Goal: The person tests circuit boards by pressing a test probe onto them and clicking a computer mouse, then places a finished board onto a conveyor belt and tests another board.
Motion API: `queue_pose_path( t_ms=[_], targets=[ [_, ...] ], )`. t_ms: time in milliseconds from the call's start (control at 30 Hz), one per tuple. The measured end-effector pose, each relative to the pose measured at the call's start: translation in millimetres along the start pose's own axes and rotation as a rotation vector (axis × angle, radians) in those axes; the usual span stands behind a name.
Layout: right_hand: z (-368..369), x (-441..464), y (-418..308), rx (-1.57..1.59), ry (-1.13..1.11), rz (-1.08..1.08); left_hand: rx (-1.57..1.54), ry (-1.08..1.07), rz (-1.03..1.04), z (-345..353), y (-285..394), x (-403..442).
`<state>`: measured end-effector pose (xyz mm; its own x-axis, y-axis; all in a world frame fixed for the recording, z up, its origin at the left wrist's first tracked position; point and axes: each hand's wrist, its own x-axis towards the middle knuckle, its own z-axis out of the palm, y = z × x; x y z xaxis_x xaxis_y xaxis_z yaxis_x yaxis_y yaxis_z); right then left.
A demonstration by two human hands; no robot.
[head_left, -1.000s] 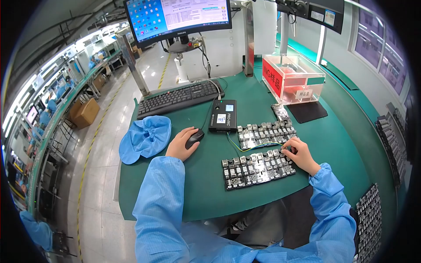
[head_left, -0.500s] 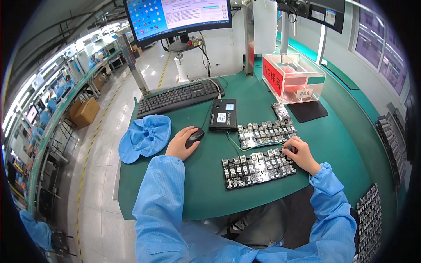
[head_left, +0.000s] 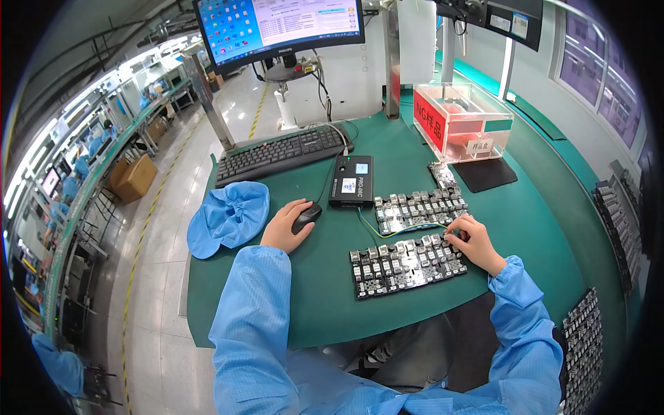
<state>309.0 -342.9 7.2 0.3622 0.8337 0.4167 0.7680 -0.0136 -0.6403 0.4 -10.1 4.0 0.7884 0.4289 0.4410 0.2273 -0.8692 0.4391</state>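
While my left hand (head_left: 285, 227) is curled over a black mouse (head_left: 306, 218) on the green tabletop (head_left: 304, 297), my right hand (head_left: 477, 243) pinches the free end of a thin green-and-yellow cable (head_left: 387, 236) between thumb and fingers. The fingertips hide that end, so I cannot tell what tip it has or whether it touches a board. The cable runs from the lower edge of a black tester box (head_left: 342, 198), passing along the gap between two panels of small circuit boards. The near panel (head_left: 413, 266) lies flat in front of me, its upper right corner just beside my right fingertips; the far panel (head_left: 418, 207) lies beyond it, to the right of the tester box. A blue cap (head_left: 232, 218) rests left of my left hand, below a black keyboard (head_left: 277, 153), and a clear box with a red sign (head_left: 429, 123) stands at the back right. I judge the cable light and limp, best held close to its end, where it steers most surely. The panels look stiff and light but fragile, crowded with raised parts, so I would lift one by its outer edges.
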Motion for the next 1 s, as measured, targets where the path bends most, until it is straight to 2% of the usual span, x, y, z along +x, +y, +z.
queue_pose_path(
  t_ms=[1000],
  targets=[
    [-0.5, 0.2, -0.2, -0.003, -0.007, 0.013, -0.005, -0.003, -0.019, -0.6, 2.3, 0.1]
  ],
)
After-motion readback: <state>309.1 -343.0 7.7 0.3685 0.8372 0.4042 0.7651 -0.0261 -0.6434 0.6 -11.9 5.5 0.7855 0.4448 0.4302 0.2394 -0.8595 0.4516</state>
